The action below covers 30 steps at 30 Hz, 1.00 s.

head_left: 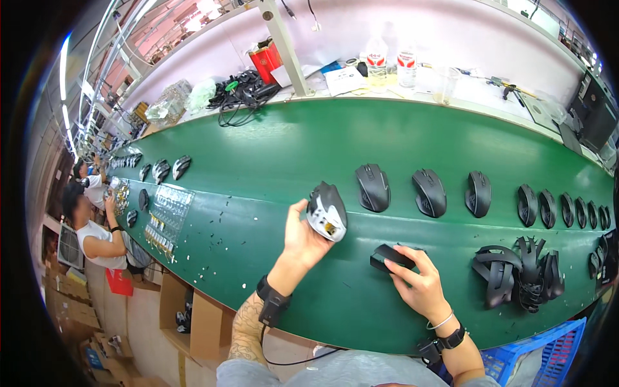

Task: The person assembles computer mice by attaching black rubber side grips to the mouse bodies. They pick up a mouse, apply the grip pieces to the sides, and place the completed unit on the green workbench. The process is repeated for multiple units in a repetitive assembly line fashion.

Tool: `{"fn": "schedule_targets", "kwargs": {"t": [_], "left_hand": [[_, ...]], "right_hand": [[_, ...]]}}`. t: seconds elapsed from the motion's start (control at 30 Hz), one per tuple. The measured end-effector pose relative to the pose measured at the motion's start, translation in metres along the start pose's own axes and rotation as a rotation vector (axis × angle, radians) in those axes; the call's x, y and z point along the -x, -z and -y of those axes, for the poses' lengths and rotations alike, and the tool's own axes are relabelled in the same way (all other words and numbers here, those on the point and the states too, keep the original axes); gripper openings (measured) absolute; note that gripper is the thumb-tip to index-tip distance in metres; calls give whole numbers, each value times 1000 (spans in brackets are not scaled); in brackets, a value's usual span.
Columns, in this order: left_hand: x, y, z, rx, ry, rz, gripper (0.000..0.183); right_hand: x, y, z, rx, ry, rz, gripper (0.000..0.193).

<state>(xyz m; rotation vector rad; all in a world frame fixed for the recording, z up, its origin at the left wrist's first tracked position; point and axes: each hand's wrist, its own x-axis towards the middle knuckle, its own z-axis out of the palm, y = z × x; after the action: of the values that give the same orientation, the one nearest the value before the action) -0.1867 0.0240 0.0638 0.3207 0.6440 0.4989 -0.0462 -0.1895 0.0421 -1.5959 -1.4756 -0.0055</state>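
Observation:
A partly built computer mouse (329, 209) is in my left hand (302, 244), raised a little over the green bench. Its top is black, and its near side shows a white-grey part with a small yellowish spot. My right hand (418, 280) pinches a black plastic mouse cover (391, 257) between thumb and fingers, low over the bench to the right. Further right lies a pile of curved black mouse shells (516, 274). Beyond my hands stand black mice, the nearest being one mouse (373, 188) just right of the held one.
A row of mice (548, 208) runs along the green bench (277, 142) to the right. More mice (161, 170) and a clear tray (169, 213) are at left, near a seated person (100, 235). Bottles (376, 58) and cables (242, 91) line the back ledge. A blue crate (538, 355) stands below.

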Motion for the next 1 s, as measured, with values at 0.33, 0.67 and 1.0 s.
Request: {"fn": "schedule_targets", "kwargs": {"t": [0.33,0.67,1.0], "left_hand": [[5,-6,53,-322,-27,1,40],[9,0,71,-471,-158,52,36],[18,13,103,-490,-222,231,37]], "right_hand": [[2,3,-1,-27,-236,-155,46],[-5,2,10,-58,-249,-142,69],[0,-9,15,-65,-287,-170,62]]}}
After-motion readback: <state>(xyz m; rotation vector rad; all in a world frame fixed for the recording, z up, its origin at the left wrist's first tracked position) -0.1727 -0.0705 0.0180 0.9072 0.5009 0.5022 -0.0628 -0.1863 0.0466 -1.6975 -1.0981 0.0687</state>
